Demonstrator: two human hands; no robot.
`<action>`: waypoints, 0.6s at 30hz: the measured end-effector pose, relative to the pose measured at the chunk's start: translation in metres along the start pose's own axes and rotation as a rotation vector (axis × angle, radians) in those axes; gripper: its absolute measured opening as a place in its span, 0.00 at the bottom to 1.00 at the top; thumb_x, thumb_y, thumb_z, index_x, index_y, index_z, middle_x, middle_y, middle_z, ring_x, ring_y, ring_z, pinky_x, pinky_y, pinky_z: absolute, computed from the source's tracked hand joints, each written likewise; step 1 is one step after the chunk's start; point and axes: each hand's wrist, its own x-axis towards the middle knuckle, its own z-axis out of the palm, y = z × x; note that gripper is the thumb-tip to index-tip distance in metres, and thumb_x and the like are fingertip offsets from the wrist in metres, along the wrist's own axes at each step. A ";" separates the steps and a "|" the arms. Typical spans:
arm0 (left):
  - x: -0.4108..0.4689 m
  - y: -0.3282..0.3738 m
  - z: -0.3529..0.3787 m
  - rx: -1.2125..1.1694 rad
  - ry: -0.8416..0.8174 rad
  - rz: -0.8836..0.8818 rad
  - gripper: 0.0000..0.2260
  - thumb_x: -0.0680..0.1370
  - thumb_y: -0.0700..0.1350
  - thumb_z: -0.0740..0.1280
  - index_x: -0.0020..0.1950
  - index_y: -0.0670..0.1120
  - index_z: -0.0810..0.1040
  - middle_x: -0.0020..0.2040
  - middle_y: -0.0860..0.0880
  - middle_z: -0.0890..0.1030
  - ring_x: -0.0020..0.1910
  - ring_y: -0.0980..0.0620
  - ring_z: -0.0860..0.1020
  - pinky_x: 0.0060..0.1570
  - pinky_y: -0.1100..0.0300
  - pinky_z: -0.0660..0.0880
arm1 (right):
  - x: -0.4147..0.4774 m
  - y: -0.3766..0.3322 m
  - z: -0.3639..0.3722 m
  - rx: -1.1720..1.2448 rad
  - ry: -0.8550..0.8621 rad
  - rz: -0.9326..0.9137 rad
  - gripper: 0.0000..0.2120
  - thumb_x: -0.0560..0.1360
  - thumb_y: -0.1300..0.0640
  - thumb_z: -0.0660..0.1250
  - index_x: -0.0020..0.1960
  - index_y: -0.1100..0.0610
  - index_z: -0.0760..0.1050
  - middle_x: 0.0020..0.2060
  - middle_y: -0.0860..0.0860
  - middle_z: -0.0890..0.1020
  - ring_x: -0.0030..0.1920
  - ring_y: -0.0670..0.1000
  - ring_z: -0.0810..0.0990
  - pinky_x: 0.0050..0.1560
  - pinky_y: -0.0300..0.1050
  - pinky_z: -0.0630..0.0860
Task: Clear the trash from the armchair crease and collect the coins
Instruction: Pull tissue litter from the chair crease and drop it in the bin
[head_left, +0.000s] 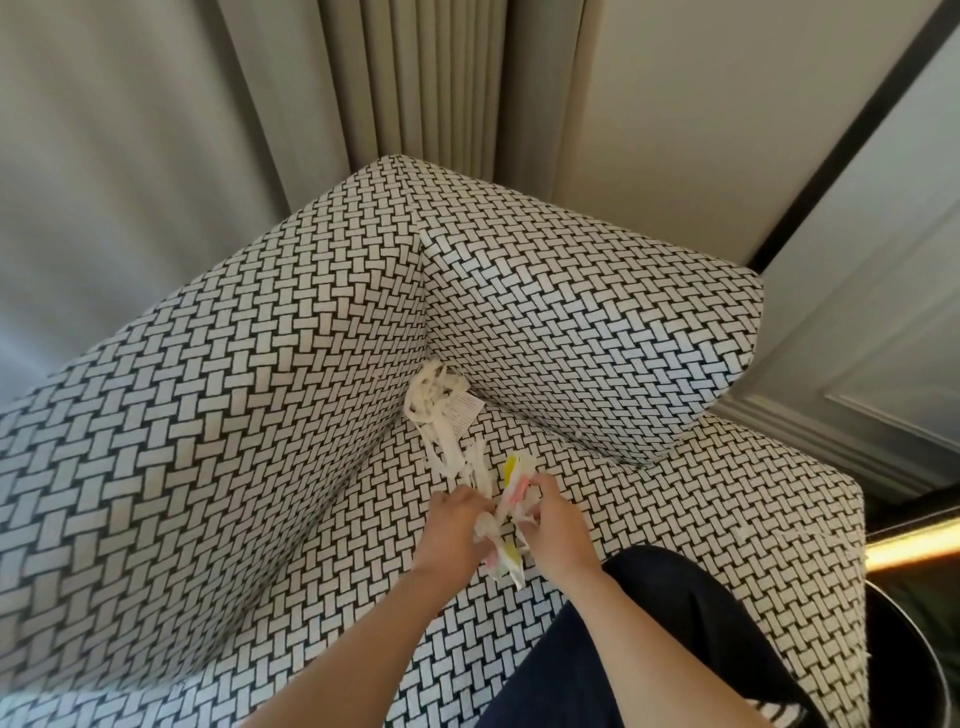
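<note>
An armchair (260, 415) in black-and-white woven fabric fills the view. White paper strips and a small printed receipt (441, 405) lie bunched in the corner crease where the back meets the arm. My left hand (452, 525) and my right hand (556, 525) meet just in front of that pile over the seat. Together they grip a crumpled wad of paper scraps (506, 519) with white, yellow and pink bits. Loose white strips trail from the wad back toward the crease. No coins show.
Beige curtains (156, 130) hang behind the chair and a panelled wall (857, 260) stands to the right. A dark round bin (904, 639) sits at the lower right beside the seat. My dark-trousered leg (649, 649) rests on the seat.
</note>
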 end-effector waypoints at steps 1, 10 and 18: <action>0.000 0.000 0.002 0.001 0.008 -0.015 0.16 0.70 0.40 0.71 0.56 0.49 0.78 0.56 0.53 0.74 0.57 0.51 0.65 0.53 0.66 0.61 | 0.000 0.000 0.000 0.015 0.000 0.010 0.21 0.77 0.62 0.63 0.67 0.52 0.62 0.40 0.46 0.76 0.39 0.44 0.79 0.38 0.40 0.79; -0.015 -0.010 -0.002 -0.287 0.196 -0.186 0.09 0.70 0.35 0.70 0.38 0.48 0.75 0.37 0.53 0.79 0.33 0.56 0.71 0.28 0.70 0.62 | -0.004 -0.003 -0.006 0.163 0.042 0.037 0.30 0.76 0.62 0.65 0.73 0.53 0.57 0.44 0.47 0.78 0.43 0.44 0.78 0.44 0.34 0.73; -0.032 -0.038 -0.023 -0.566 0.384 -0.394 0.13 0.69 0.43 0.75 0.49 0.48 0.73 0.42 0.53 0.78 0.37 0.60 0.75 0.30 0.68 0.67 | -0.001 -0.005 -0.001 0.084 0.007 -0.059 0.27 0.77 0.60 0.65 0.72 0.50 0.59 0.41 0.41 0.75 0.38 0.41 0.78 0.36 0.32 0.76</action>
